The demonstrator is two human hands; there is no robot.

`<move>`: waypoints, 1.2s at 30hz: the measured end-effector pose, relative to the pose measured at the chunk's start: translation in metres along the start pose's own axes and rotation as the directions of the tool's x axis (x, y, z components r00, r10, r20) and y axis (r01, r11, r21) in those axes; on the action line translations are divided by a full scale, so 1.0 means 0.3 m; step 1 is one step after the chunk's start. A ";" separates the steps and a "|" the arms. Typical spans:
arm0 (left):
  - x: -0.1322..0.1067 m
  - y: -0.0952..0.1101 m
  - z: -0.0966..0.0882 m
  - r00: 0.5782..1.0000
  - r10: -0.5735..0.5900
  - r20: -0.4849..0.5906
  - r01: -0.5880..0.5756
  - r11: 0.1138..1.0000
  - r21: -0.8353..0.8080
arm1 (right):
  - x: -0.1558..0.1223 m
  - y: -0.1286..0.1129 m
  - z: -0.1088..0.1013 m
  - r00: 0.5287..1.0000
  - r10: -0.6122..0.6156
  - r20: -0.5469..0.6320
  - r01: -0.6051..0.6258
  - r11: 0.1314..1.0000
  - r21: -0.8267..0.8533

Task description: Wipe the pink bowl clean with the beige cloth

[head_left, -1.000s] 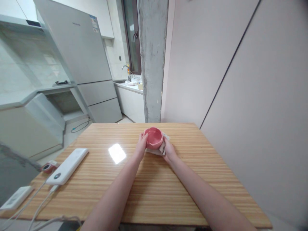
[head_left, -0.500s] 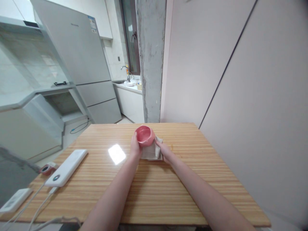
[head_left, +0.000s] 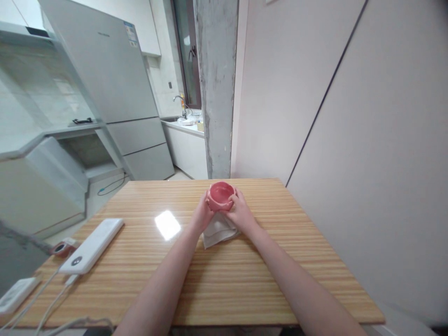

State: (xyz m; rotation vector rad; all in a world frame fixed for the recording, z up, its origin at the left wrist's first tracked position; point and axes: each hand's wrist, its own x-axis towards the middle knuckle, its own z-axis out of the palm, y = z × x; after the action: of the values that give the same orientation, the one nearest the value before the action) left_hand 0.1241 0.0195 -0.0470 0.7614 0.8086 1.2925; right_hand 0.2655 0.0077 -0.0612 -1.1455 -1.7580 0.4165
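Observation:
A pink bowl (head_left: 221, 196) is held between both hands near the far side of the wooden table, its opening tipped toward me. My left hand (head_left: 204, 213) is closed on the bowl's left side. On the opposite side, my right hand (head_left: 241, 212) grips the rim, thumb at the edge and fingers partly hidden behind. Below the bowl lies a folded pale grey cloth (head_left: 217, 232), its upper part covered by the bowl and hands.
The wooden table (head_left: 280, 275) has a white power bank (head_left: 93, 247) with cables at its left. Beside it are a small reddish object (head_left: 63, 248) and a white power strip (head_left: 17, 294). A concrete pillar (head_left: 217, 93) stands beyond the far edge, a wall (head_left: 332, 140) at right.
The bowl has shifted slightly right, above the cloth. My right hand has let go of the cloth and now grips the bowl. The cloth lies lower, spread toward me.

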 end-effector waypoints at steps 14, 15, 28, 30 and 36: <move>-0.088 -0.015 -0.027 0.829 -0.039 0.558 -0.545 0.168 0.821 | 0.005 0.335 -0.224 0.740 0.344 -0.578 -0.554 0.798 -0.235; -0.085 -0.018 -0.030 0.819 -0.032 0.573 -0.562 0.152 0.813 | 0.003 0.340 -0.223 0.738 0.348 -0.578 -0.560 0.794 -0.236; -0.093 -0.024 -0.004 0.849 0.018 0.528 -0.527 0.100 0.844 | 0.034 0.126 -0.154 0.942 0.243 -0.230 -0.323 0.841 -0.433; -0.094 -0.034 -0.004 0.838 0.056 0.543 -0.546 0.061 0.836 | 0.025 0.077 -0.112 0.946 0.323 0.030 -0.277 0.853 -0.443; -0.068 -0.041 -0.006 0.872 0.089 0.482 -0.490 0.118 0.864 | -0.017 0.047 -0.046 0.881 0.407 0.240 -0.291 0.867 -0.405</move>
State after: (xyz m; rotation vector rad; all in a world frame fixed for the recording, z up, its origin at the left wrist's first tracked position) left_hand 0.1270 -0.0022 -0.0566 2.2897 1.2565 0.7445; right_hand 0.2849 0.0076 -0.0671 -1.7631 -1.9551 0.5387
